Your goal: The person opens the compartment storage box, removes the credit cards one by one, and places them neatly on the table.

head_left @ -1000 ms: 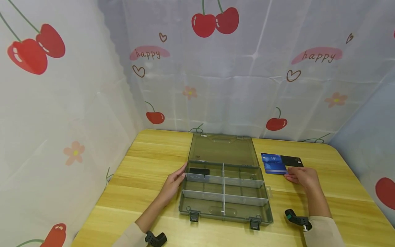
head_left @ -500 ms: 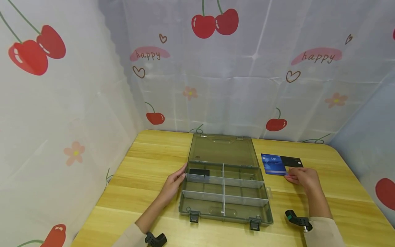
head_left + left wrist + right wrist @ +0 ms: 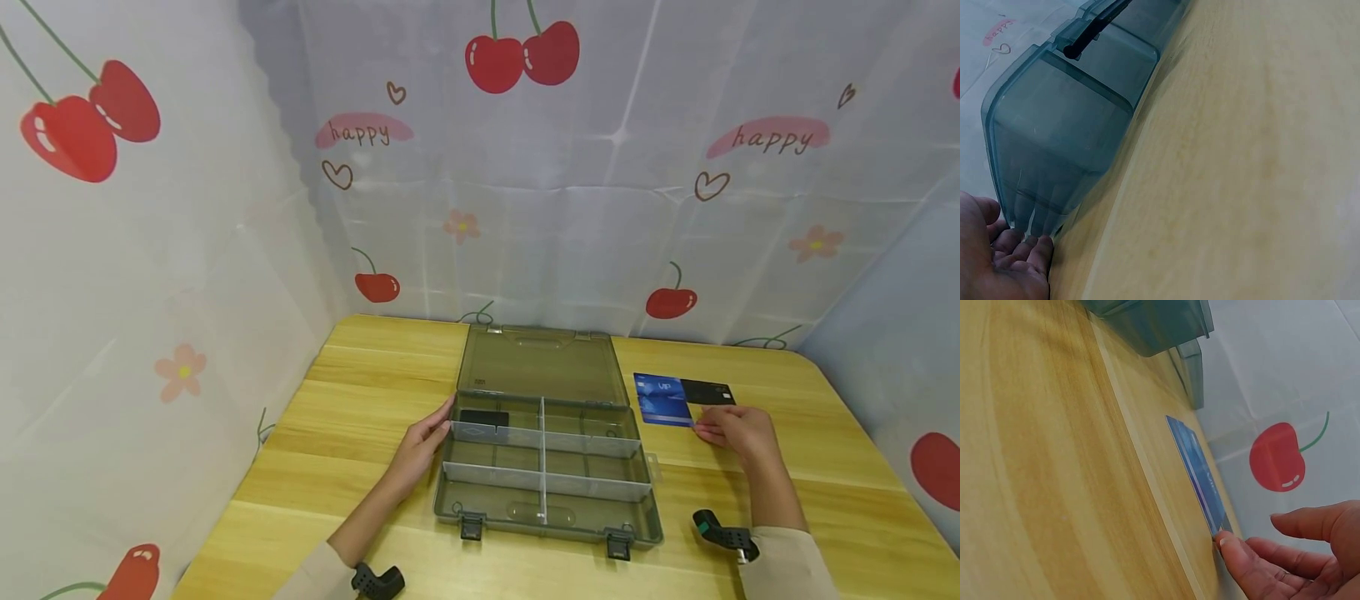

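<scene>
A smoky-grey plastic compartment box [image 3: 450,500] lies open on the table, its lid [image 3: 542,360] folded back. In its back left compartment is a flat black rectangle [image 3: 480,417], resembling a card. My left hand [image 3: 415,452] rests its fingertips against the box's left wall; in the left wrist view the fingers [image 3: 1025,250] touch its corner. Right of the lid lies a blue VIP card [image 3: 663,398], overlapping a black card [image 3: 708,392]. My right hand [image 3: 741,431] is at the blue card's near right corner. In the right wrist view one fingertip [image 3: 1230,544] touches its edge, another finger apart.
White dividers [image 3: 495,473] split the box into several compartments. Two dark latches [image 3: 471,527] hang at its front edge. A clear tab [image 3: 654,467] sticks out on its right. Behind the wooden table [image 3: 360,383] hangs a white cherry-print curtain [image 3: 555,250].
The lower part of the blue card has shifted slightly left, so its right edge now looks straight. My right fingers have moved barely right. My left hand and the box have not visibly moved.
</scene>
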`<state>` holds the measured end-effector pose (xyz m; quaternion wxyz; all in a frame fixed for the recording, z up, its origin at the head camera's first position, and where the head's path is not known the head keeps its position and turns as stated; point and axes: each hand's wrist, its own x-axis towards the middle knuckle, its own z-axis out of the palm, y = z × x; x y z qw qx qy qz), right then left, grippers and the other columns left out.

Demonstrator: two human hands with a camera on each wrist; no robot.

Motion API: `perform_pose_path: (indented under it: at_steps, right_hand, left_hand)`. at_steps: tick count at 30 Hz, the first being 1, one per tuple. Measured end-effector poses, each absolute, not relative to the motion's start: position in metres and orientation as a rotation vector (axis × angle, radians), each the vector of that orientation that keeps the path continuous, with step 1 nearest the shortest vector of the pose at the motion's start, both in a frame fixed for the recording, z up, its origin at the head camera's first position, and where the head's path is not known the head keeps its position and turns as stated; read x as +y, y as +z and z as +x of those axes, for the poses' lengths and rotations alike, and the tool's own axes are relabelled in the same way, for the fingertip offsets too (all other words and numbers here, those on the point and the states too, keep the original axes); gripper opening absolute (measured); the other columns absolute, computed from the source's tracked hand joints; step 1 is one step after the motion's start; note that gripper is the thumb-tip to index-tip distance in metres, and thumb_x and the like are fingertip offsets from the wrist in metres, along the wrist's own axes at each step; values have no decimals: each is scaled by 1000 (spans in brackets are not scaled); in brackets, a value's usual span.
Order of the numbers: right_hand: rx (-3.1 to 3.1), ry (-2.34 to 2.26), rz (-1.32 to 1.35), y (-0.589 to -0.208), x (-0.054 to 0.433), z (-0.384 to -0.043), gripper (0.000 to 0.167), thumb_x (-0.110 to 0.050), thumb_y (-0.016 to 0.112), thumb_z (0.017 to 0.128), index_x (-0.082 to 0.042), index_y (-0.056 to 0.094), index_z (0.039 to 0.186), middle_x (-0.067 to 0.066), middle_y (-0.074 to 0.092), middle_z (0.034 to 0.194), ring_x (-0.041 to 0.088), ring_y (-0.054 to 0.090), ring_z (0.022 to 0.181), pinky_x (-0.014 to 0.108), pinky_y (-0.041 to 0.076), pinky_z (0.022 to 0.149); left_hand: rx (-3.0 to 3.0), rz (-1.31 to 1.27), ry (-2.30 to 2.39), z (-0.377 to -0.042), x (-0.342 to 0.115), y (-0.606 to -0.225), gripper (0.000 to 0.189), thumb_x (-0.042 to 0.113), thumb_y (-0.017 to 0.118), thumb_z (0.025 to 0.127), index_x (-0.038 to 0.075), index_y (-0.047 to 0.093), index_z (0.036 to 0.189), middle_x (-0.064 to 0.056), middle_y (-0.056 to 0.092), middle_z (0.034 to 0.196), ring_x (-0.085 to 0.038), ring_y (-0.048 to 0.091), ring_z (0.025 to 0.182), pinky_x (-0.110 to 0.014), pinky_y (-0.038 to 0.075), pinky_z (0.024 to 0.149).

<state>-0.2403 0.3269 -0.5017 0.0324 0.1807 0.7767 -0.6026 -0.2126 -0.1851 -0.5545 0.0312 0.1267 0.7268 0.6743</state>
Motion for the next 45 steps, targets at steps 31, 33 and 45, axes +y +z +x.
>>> perform_pose_path:
  at_steps: [31,33,45]
  right_hand:
    - [2723,-1783,100,-449,308,-226,60,-34,51,107,15,48,141,-10,74,97,1,71,85,20,60,75]
    - [2705,-1813,52,-443,304,-223,59,-32,51,107,16,47,141,-17,71,95,0,71,85,19,59,76]
    - [2613,-1814,-188,-412,263,-208,54,-34,53,107,9,53,140,-15,73,103,8,72,96,19,58,82]
  left_hand:
    - [2238,401,2071,-213,-185,-554,48,20,47,110,10,39,156,-1,33,163,-23,23,152,-41,24,121]
    - [2239,407,2068,-213,-185,-554,48,21,46,110,10,39,156,-2,32,163,-24,22,152,-42,24,121]
    - [2261,391,2061,-214,-185,-557,48,21,47,110,10,40,156,-2,33,163,-25,23,152,-42,23,121]
